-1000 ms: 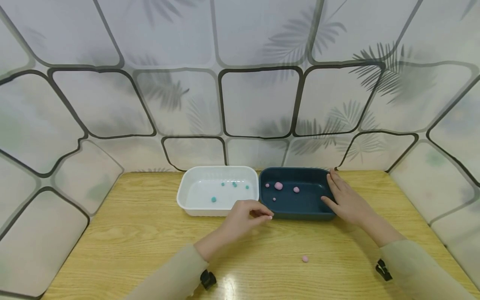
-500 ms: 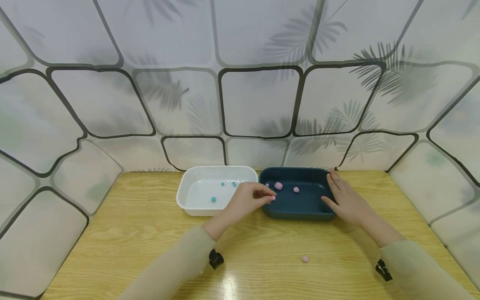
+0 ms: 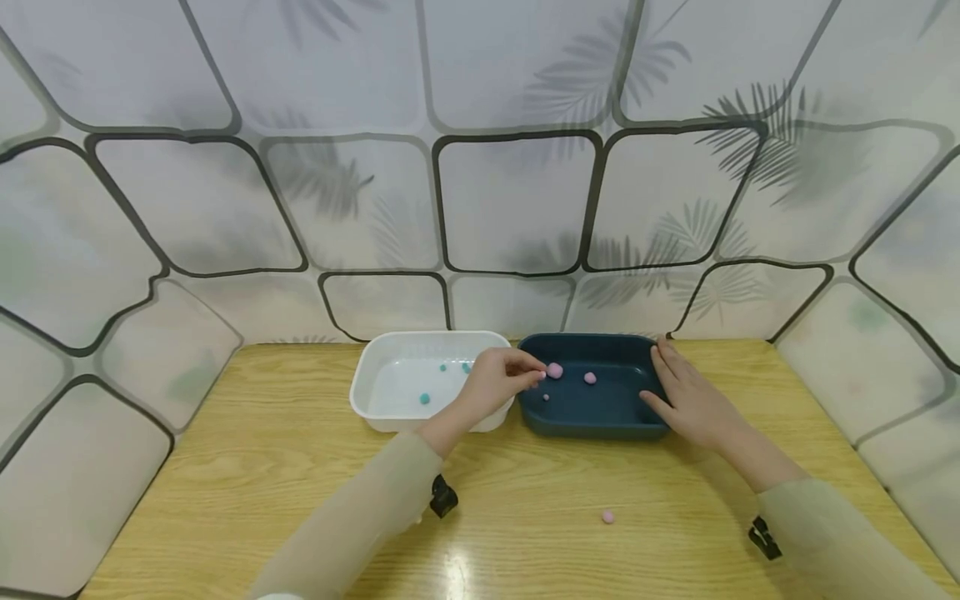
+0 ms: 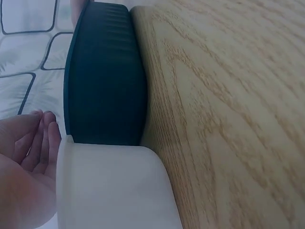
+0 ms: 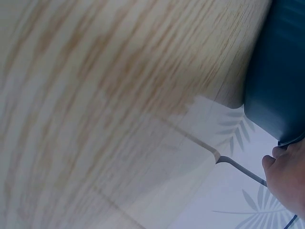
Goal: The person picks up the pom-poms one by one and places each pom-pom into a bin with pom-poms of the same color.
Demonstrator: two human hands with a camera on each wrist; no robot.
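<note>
My left hand (image 3: 491, 382) reaches over the white tray's right side to the left end of the dark blue tray (image 3: 600, 432). Between its thumb and fingertips it pinches a small pink ball (image 3: 543, 375). Inside the blue tray lie a larger pink ball (image 3: 555, 371), a medium one (image 3: 590, 378) and a tiny one (image 3: 546, 397); the hand covers part of that end. My right hand (image 3: 693, 404) rests on the blue tray's right rim with fingers extended, the thumb reaching inside. In the left wrist view, the left hand (image 4: 28, 167) appears beyond the trays' rims.
The white tray (image 3: 408, 424) stands left of the blue one and holds several teal balls, one of them (image 3: 424, 399) near its front. Another pink ball (image 3: 608, 517) lies on the wooden table (image 3: 285, 450) in front. A patterned cloth (image 3: 510, 208) rises behind and at both sides.
My left hand has moved from in front of the blue tray's front rim up and over its left end, carrying the small pink ball. The right hand stays on the rim.
</note>
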